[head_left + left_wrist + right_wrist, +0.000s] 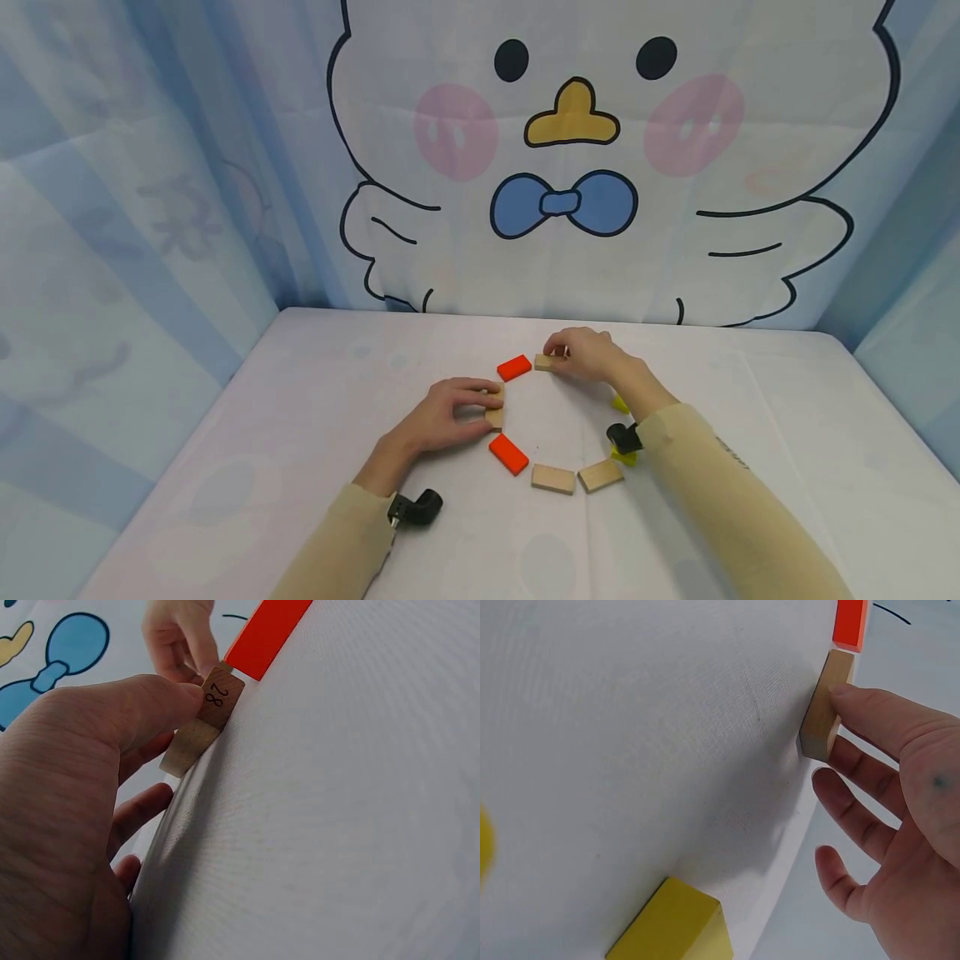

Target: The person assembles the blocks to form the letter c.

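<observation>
Several small rectangular blocks form a rough ring on the table. At its left side my left hand pinches plain wooden blocks between thumb and fingers. In the left wrist view the thumb presses a wooden block marked 28, touching another wooden block. On the far side of the ring, my right hand holds a wooden block by thumb and index finger, its other fingers loosely bent. A red block lies just left of that block. Another red block lies below my left hand.
Two wooden blocks, one beside the other, lie at the near side. Yellow blocks, one far and one near, are partly hidden by my right arm. A printed curtain hangs behind the white-covered table.
</observation>
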`<state>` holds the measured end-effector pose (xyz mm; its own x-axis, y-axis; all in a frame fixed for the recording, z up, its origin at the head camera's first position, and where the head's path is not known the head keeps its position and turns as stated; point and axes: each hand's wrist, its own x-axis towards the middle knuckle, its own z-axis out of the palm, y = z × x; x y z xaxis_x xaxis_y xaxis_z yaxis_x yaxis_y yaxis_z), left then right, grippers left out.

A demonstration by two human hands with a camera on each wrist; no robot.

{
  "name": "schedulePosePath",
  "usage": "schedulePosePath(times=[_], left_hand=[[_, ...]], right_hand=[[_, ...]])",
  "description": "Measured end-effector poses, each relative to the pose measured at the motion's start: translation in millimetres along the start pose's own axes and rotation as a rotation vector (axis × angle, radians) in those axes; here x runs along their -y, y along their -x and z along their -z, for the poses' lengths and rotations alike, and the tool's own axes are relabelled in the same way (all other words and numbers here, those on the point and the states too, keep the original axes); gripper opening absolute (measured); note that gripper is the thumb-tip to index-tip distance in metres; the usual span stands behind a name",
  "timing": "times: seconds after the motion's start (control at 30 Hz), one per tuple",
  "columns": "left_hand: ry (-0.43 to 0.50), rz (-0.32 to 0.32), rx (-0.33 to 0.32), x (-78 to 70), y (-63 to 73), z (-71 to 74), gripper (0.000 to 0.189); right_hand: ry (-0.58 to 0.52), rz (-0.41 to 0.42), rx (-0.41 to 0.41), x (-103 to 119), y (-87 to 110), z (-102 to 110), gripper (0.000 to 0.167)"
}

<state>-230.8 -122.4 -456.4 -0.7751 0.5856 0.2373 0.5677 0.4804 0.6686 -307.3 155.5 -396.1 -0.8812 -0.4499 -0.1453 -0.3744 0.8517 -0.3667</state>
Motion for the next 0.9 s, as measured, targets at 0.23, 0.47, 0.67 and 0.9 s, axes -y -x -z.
schedulePosePath(times=[0.23,0.47,0.67,0.9], left_hand=[[-0.003,-0.004,-0.003,-0.7,-1.0,0.0,0.032],[-0.013,0.017,0.004,-1.2,-0.9,-0.5,0.032],[-0.013,0.013,-0.002,-0.9,-0.6,-1.1,0.032],[-0.015,0.038,0.007,-0.5,-0.9,-1.2,0.032]], right_hand=[[-0.006,-0.001,-0.01,0.9,1.2,0.3,0.026],[-0.017,0.008,-0.018,0.1,0.6,-1.7,0.025],[-0.023,-0.007,-0.016,0.1,0.8,-1.7,0.025],[-0.027,-0.016,-0.003,-0.6,0.9,-0.4,0.025]])
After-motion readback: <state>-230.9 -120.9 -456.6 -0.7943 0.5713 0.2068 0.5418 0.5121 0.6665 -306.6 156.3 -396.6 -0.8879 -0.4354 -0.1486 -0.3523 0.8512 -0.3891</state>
